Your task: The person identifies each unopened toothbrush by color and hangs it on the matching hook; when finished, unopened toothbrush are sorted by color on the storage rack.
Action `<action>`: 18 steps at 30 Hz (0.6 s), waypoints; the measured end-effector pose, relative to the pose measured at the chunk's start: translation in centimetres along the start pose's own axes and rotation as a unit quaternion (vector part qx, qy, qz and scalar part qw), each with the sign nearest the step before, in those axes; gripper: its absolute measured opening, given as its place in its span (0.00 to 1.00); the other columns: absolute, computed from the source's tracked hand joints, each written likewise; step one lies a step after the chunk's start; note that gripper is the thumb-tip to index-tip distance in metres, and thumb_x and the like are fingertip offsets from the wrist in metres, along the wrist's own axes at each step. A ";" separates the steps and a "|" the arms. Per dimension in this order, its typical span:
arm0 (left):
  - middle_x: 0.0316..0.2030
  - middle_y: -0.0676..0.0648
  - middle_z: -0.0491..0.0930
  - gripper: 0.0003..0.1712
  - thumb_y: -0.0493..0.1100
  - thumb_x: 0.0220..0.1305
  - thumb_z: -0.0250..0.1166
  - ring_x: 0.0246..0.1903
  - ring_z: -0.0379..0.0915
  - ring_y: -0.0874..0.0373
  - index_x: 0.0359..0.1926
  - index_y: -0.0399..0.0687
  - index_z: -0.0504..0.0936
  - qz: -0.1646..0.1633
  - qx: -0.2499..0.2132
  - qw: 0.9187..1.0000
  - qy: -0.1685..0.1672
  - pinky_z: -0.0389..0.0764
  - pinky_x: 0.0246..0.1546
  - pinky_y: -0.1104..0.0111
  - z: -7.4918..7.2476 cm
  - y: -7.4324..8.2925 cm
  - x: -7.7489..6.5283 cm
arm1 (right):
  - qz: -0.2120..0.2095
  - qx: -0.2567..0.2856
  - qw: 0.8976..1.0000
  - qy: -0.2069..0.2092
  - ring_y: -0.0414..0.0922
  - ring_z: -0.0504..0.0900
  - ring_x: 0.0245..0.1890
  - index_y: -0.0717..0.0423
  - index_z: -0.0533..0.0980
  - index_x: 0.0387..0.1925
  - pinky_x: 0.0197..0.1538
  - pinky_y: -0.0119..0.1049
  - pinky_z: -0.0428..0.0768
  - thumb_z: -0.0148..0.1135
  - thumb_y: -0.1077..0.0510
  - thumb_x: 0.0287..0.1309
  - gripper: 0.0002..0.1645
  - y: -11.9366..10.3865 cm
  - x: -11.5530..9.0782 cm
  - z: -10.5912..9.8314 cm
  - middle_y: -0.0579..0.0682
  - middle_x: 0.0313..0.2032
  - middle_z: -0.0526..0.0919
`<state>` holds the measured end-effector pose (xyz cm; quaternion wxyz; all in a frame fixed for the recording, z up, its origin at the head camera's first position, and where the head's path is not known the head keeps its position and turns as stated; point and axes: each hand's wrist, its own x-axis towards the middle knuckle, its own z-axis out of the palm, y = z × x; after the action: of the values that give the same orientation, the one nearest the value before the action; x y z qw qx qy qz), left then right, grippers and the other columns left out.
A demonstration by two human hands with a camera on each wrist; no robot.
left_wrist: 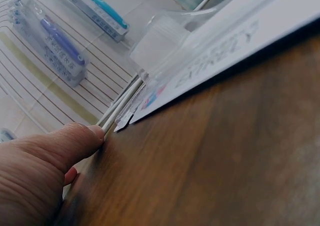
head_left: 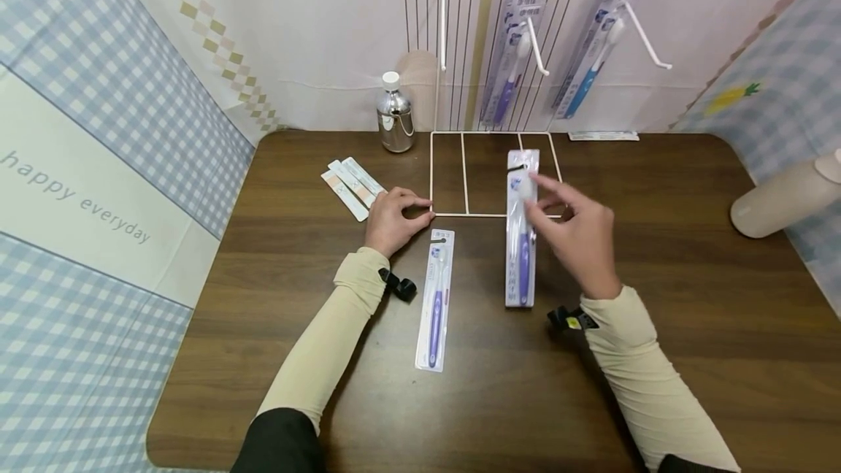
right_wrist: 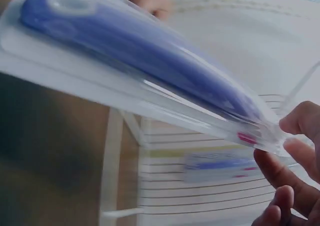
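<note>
My right hand (head_left: pixel 581 236) pinches a packaged purple toothbrush (head_left: pixel 523 261) near the upper part of its pack, thumb and fingers at the edge. In the right wrist view the purple handle (right_wrist: pixel 135 51) under clear plastic crosses the picture. My left hand (head_left: pixel 389 223) holds the front left corner of a white wire rack (head_left: pixel 465 181) between thumb and fingers; the left wrist view shows the thumb (left_wrist: pixel 75 143) against the wire. A second packaged purple toothbrush (head_left: pixel 434 312) lies on the table just right of the left forearm.
Purple toothbrush packs (head_left: pixel 509 71) and blue ones (head_left: pixel 591 57) hang from the rack's hooks; a third hook (head_left: pixel 443 28) is bare. A silver bottle (head_left: pixel 396 122) and several flat sachets (head_left: pixel 351 185) are at left. A beige bottle (head_left: pixel 782 199) stands at the right edge.
</note>
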<state>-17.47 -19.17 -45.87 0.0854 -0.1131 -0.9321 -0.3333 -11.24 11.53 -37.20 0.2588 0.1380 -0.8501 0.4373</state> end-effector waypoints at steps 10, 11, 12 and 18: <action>0.50 0.49 0.85 0.16 0.54 0.64 0.77 0.50 0.75 0.49 0.50 0.57 0.94 -0.002 0.001 1.000 -0.001 0.73 0.54 0.57 -0.2 0.0 0.0 | -0.061 0.007 0.992 0.109 0.31 0.61 0.15 0.43 0.87 0.56 0.24 0.23 0.60 0.76 0.63 0.60 0.23 -5.2 5.6 -3.8 0.56 0.30 0.89; 0.50 0.49 0.85 0.16 0.54 0.64 0.77 0.50 0.75 0.49 0.50 0.57 0.94 -0.001 0.002 1.000 -0.001 0.73 0.54 0.57 -0.2 -0.1 0.0 | -0.062 0.006 0.992 0.112 0.31 0.62 0.15 0.43 0.87 0.56 0.25 0.23 0.61 0.76 0.63 0.60 0.23 -5.5 5.9 -3.9 0.57 0.30 0.89; 0.50 0.49 0.85 0.16 0.54 0.64 0.77 0.50 0.75 0.49 0.50 0.57 0.94 -0.001 0.002 1.000 -0.002 0.73 0.54 0.57 -0.2 -0.1 0.0 | -0.062 0.005 0.992 0.114 0.31 0.62 0.15 0.42 0.87 0.56 0.25 0.22 0.62 0.75 0.63 0.60 0.23 -5.8 6.2 -4.0 0.57 0.30 0.89; 0.51 0.49 0.84 0.17 0.54 0.64 0.77 0.50 0.75 0.49 0.51 0.58 0.94 -0.002 0.008 1.000 -0.007 0.73 0.54 0.57 0.0 -0.1 0.0 | -0.067 0.012 0.991 0.115 0.30 0.67 0.15 0.40 0.87 0.56 0.26 0.20 0.68 0.75 0.62 0.61 0.23 -5.7 7.1 -3.8 0.56 0.31 0.90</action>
<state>-17.48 -19.22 -45.89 0.0792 -0.1134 -0.9354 -0.3256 -13.28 11.25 -27.51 0.3818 0.1468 -0.7984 0.4418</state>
